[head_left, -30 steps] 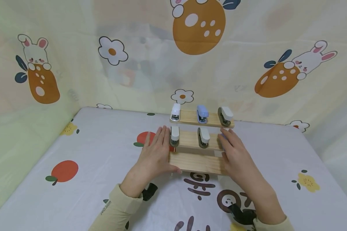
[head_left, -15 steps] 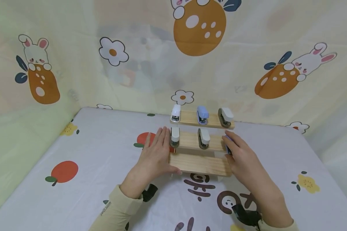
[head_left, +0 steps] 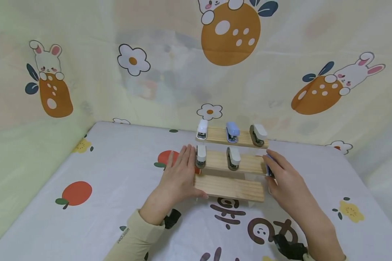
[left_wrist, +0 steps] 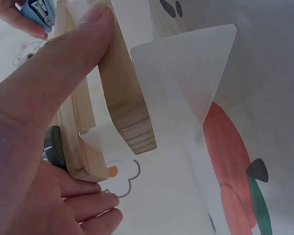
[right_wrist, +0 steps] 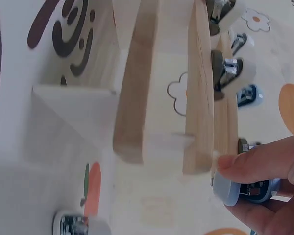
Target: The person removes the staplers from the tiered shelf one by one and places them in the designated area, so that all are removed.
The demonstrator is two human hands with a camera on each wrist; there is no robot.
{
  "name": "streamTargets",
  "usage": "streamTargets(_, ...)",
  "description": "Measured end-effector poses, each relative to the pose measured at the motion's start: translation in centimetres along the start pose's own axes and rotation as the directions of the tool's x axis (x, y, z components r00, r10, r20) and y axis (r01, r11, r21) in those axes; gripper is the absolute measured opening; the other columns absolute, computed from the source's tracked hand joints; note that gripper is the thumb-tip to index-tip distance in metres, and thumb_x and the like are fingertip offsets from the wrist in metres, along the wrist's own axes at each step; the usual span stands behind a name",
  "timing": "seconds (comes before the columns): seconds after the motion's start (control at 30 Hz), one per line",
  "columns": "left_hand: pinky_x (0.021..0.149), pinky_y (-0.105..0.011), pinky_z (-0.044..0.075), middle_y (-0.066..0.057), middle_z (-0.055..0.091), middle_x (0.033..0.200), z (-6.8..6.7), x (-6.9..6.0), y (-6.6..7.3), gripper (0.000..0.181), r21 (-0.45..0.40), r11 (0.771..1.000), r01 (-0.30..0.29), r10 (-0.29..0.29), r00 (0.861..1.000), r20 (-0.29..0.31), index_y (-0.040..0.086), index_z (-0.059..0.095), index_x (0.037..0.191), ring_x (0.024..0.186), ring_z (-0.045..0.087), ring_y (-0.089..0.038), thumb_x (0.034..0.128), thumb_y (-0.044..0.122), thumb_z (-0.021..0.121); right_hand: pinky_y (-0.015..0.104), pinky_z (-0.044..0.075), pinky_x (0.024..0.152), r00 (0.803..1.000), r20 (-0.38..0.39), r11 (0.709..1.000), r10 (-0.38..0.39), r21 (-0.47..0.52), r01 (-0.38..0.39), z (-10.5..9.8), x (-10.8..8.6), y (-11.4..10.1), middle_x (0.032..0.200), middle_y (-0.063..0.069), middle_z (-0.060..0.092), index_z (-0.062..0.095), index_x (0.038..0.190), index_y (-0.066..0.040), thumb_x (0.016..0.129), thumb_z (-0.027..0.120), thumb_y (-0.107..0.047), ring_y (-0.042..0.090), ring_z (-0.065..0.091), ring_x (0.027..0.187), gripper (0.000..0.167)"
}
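Observation:
A three-tier wooden rack [head_left: 229, 187] with clear side panels stands on the table. My left hand [head_left: 179, 177] lies against its left end, fingers straight, thumb [left_wrist: 83, 34] touching the lowest board's front edge. Just past the middle board's right end, my right hand [head_left: 285, 179] holds a small blue stapler [right_wrist: 228, 188] between thumb and fingers; part of it is hidden by the hand. Two white-topped staplers with dark bases, one left [head_left: 200, 156] and one central [head_left: 233, 158], stand on the middle board. The top board carries a white stapler [head_left: 202, 129], a blue stapler [head_left: 232, 131] and a grey-white stapler [head_left: 258, 135].
Another white stapler [right_wrist: 74, 224] shows at the bottom of the right wrist view, on the table beyond the rack's right side. A printed cloth [head_left: 117, 174] covers the table. Behind the rack rises a patterned curtain [head_left: 170, 98].
My right hand has moved right with the blue stapler, from over the middle board's right end to just beyond it. My left hand stays at the rack; the head view has shifted slightly.

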State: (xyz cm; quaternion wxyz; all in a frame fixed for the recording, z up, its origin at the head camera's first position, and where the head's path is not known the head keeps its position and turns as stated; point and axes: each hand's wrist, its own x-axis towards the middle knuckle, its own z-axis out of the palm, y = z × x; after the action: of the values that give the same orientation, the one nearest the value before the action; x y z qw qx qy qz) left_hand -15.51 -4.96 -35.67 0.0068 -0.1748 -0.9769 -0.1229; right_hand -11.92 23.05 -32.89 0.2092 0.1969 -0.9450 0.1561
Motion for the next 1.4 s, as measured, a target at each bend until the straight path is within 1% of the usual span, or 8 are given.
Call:
streamTargets(0.17, 0.124, -0.056, 0.014, -0.017, 0.017, 0.165, -0.1, -0.1, 0.1, 0.144, 0.011, 1.000, -0.001, 0.001, 1.000, -0.005, -0.002, 0.013, 0.157, 0.155, 0.015, -0.029, 0.0548, 0.066, 0.087, 0.056, 0.056, 0.081, 1.000, -0.020, 1.000, 0.014, -0.002, -0.014, -0.6, -0.6, 1.0, 0.140, 0.028, 0.049, 0.055, 0.130, 0.012, 0.072, 0.075, 0.015, 0.048, 0.061, 0.112, 0.061)
streamTargets(0.47, 0.124, -0.055, 0.015, -0.017, 0.017, 0.165, 0.0, 0.0, 0.1, 0.144, 0.017, 1.000, -0.001, 0.001, 1.000, 0.001, -0.002, 0.013, 0.157, 0.155, 0.015, -0.029, 0.0547, 0.067, 0.087, 0.059, 0.052, 0.084, 0.998, -0.012, 0.999, 0.054, 0.001, -0.054, -0.8, -1.7, 2.7, 0.139, 0.028, 0.049, 0.054, 0.131, 0.013, 0.070, 0.076, 0.015, 0.049, 0.056, 0.116, 0.065)
streamTargets(0.63, 0.124, -0.055, 0.015, -0.017, 0.016, 0.166, 0.0, 0.0, 0.2, 0.145, 0.024, 1.000, 0.000, 0.000, 1.000, 0.002, -0.002, 0.012, 0.157, 0.155, 0.015, -0.029, 0.0547, 0.067, 0.087, 0.061, 0.050, 0.087, 0.993, 0.041, 0.994, 0.110, -0.005, -0.110, -0.8, -2.0, 3.5, 0.141, 0.029, 0.047, 0.052, 0.132, 0.013, 0.072, 0.076, 0.014, 0.051, 0.053, 0.119, 0.065)
streamTargets(0.77, 0.124, -0.055, 0.015, -0.017, 0.016, 0.166, 0.1, 0.0, 0.2, 0.144, 0.017, 1.000, 0.000, 0.000, 1.000, 0.002, -0.002, 0.012, 0.157, 0.155, 0.015, -0.029, 0.0548, 0.067, 0.087, 0.062, 0.049, 0.089, 0.984, 0.092, 0.989, 0.149, -0.012, -0.149, -0.6, -2.1, 4.1, 0.141, 0.030, 0.046, 0.051, 0.133, 0.012, 0.073, 0.076, 0.013, 0.052, 0.051, 0.121, 0.065)
streamTargets(0.97, 0.124, -0.055, 0.015, -0.017, 0.016, 0.166, 0.0, 0.1, 0.1, 0.144, 0.005, 1.000, 0.003, -0.003, 1.000, 0.006, -0.001, 0.012, 0.158, 0.155, 0.014, -0.029, 0.0552, 0.066, 0.087, 0.065, 0.046, 0.091, 0.971, 0.138, 0.981, 0.194, -0.015, -0.194, -0.4, -2.3, 5.2, 0.142, 0.031, 0.044, 0.051, 0.134, 0.013, 0.075, 0.074, 0.012, 0.053, 0.048, 0.123, 0.063)
streamTargets(1.07, 0.124, -0.055, 0.015, -0.017, 0.016, 0.166, 0.1, 0.0, 0.1, 0.144, 0.004, 1.000, 0.000, 0.000, 1.000, -0.001, -0.002, 0.012, 0.157, 0.155, 0.015, -0.029, 0.0548, 0.066, 0.087, 0.066, 0.045, 0.093, 0.954, 0.182, 0.971, 0.239, -0.019, -0.240, -0.3, -2.5, 5.7, 0.142, 0.033, 0.042, 0.050, 0.134, 0.013, 0.078, 0.073, 0.010, 0.054, 0.046, 0.124, 0.061)
streamTargets(1.23, 0.124, -0.054, 0.015, -0.017, 0.016, 0.166, 0.1, -0.1, 0.1, 0.144, -0.002, 1.000, 0.004, -0.004, 1.000, 0.001, -0.002, 0.012, 0.157, 0.155, 0.014, -0.029, 0.0548, 0.066, 0.088, 0.067, 0.043, 0.096, 0.906, 0.280, 0.947, 0.317, -0.038, -0.319, 0.3, -2.5, 6.4, 0.143, 0.036, 0.040, 0.050, 0.135, 0.013, 0.080, 0.072, 0.007, 0.058, 0.043, 0.126, 0.059)
streamTargets(1.4, 0.124, -0.055, 0.015, -0.017, 0.016, 0.166, 0.1, 0.0, 0.1, 0.144, -0.002, 1.000, 0.001, -0.001, 1.000, 0.001, -0.001, 0.011, 0.158, 0.155, 0.014, -0.030, 0.0551, 0.066, 0.088, 0.067, 0.042, 0.097, 0.888, 0.323, 0.943, 0.328, -0.052, -0.329, 0.8, -2.8, 7.2, 0.141, 0.038, 0.040, 0.051, 0.133, 0.014, 0.080, 0.072, 0.008, 0.058, 0.041, 0.126, 0.058)
